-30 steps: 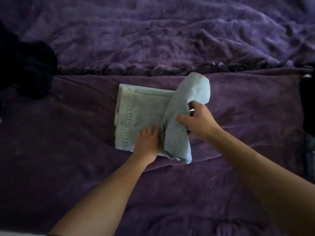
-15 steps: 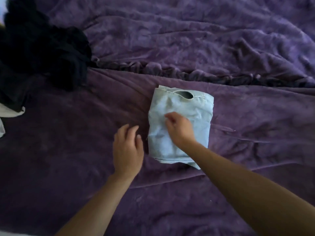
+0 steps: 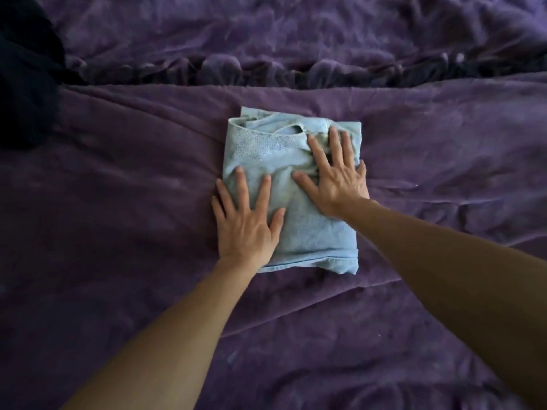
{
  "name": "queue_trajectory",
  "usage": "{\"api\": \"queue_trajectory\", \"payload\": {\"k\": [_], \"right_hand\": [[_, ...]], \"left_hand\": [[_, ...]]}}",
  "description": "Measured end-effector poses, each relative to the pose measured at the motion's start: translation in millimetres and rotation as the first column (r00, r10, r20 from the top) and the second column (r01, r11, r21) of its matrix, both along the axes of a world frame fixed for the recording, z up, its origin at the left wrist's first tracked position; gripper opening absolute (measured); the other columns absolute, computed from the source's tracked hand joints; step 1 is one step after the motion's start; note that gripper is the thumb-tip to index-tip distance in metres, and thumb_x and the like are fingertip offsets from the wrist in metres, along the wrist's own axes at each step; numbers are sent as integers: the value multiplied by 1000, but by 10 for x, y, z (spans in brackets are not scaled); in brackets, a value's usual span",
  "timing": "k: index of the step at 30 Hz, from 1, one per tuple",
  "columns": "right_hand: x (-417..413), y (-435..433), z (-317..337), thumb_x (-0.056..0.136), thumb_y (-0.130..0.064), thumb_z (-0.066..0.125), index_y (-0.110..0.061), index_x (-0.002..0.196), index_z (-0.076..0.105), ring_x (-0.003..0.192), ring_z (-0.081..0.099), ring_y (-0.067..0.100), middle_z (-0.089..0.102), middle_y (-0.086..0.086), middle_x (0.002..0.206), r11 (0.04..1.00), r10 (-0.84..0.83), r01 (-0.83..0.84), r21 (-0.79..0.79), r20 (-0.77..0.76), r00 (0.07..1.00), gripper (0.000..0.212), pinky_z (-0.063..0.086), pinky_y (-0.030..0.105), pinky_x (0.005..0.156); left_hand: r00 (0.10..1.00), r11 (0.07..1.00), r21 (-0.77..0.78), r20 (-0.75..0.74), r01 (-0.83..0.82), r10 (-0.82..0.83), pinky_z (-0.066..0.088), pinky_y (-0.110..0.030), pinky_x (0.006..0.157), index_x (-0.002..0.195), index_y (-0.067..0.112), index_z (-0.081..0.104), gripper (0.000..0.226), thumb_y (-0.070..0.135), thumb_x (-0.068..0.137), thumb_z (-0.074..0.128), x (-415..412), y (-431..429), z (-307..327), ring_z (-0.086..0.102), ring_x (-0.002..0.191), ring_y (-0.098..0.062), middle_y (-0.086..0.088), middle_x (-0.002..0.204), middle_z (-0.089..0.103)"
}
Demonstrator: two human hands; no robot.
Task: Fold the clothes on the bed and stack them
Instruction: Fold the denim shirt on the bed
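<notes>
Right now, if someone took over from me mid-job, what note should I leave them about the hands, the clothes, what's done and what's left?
Left hand: flat, fingers spread, pressing the near left part of the jeans; its outer fingers lie over the edge on the blanket.
Right hand: flat, pressing the far right part.
Jeans: in the middle of the bed, folded to a compact rectangle.
Dark heap: far left, looks unfolded.
Done: the jeans' folds.
Left: probably move the jeans to a stack (none in view), then fold the dark heap.
</notes>
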State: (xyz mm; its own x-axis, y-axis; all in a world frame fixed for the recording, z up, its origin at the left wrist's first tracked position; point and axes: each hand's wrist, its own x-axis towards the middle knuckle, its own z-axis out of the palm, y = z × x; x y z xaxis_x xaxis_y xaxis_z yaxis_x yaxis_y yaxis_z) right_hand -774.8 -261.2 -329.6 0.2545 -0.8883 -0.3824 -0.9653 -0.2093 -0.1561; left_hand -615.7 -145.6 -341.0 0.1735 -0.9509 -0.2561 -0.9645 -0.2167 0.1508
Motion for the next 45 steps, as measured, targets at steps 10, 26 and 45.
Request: {"api": "queue_trajectory", "payload": {"k": [10,26,45], "right_hand": [[-124,690,510,80,-72,51,-47,145,19,115,54,33,23,1,149,822,-568,523,224,275,775,77,44,41,91],[-3003,553,2035,77,-71,57,-46,137,37,104,61,22,38,-7,136,765,-600,644,-15,346,721,68,48,37,90],[-7177,-1204,2344,78,-75,52,-46,135,40,113,56,29,41,-2,137,818,-526,554,-152,190,829,65,46,36,86]], "left_hand": [[822,923,74,-433,-378,371,43,-43,92,147,34,30,67,54,88,54,-39,-217,616,52,110,-42,-20,128,43],[790,954,-121,-594,-274,151,45,-39,82,128,19,58,42,27,87,64,-2779,-670,2009,59,98,-41,-22,101,61],[656,994,104,-748,-33,100,33,-23,95,149,15,28,74,28,87,65,-6736,-2087,2299,49,120,-33,-21,132,45]]}}
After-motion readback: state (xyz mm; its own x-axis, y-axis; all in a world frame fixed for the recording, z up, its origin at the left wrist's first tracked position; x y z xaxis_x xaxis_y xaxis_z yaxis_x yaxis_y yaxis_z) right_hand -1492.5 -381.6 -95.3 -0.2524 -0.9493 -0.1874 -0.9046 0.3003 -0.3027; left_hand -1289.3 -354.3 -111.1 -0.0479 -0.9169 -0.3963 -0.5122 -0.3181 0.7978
